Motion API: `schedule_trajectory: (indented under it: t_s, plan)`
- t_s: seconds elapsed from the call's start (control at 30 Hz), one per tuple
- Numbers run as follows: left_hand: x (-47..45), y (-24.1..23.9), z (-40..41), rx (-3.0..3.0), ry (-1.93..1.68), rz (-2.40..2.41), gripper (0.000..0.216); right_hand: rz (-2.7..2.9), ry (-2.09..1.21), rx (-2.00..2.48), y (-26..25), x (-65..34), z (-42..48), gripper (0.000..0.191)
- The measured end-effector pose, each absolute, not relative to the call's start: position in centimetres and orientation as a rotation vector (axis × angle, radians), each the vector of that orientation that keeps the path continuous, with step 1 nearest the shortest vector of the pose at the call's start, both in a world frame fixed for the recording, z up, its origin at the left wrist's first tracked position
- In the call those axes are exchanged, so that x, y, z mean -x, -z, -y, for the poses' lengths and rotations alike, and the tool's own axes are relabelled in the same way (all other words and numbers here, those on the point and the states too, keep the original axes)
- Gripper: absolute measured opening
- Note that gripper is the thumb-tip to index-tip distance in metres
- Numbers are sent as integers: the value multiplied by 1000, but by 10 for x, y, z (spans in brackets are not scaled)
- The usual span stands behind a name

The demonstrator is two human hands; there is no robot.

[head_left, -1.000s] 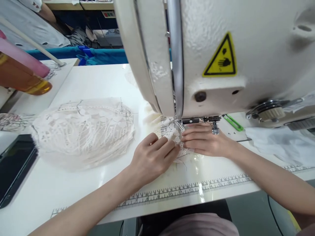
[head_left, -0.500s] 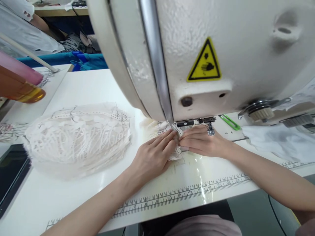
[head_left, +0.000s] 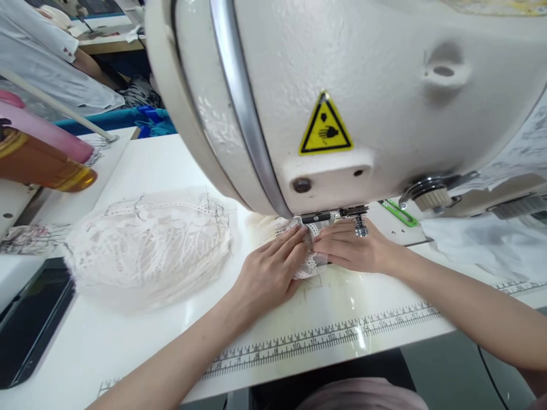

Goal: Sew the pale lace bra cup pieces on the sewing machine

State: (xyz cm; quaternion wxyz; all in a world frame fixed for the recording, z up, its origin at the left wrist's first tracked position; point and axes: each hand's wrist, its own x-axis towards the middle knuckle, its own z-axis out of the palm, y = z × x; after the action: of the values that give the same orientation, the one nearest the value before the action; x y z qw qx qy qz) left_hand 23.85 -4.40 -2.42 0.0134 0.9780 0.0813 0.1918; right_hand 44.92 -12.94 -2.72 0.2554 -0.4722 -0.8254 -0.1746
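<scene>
Lace [head_left: 306, 270], partly hidden, is probably handling softly; left hand [head_left: 270, 266] and right hand [head_left: 356, 247], fingers extended, are flattening its graspable edges.

A yellow triangle sign [head_left: 326, 128] on the sewing machine [head_left: 384, 108] shows a black hand below an arrow. The ruler [head_left: 277, 353] printed along the table [head_left: 147, 165] reads 10 and 12.

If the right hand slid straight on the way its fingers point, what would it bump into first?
The left hand, most likely, with white lace showing between the two; how their heights compare is hard to judge.
</scene>
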Motion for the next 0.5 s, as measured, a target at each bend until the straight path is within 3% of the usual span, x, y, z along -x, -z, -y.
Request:
schedule_trajectory:
  t_s: [0.33, 0.5]
  plan:
    - [-242, 27, 45, -3033, -589, -259, 33, 2209, 484, 1352, 29, -452, 125, 17]
    - [-242, 27, 46, -3050, -679, -196, 26, 2180, 499, 1279, 26, -453, 124, 10]
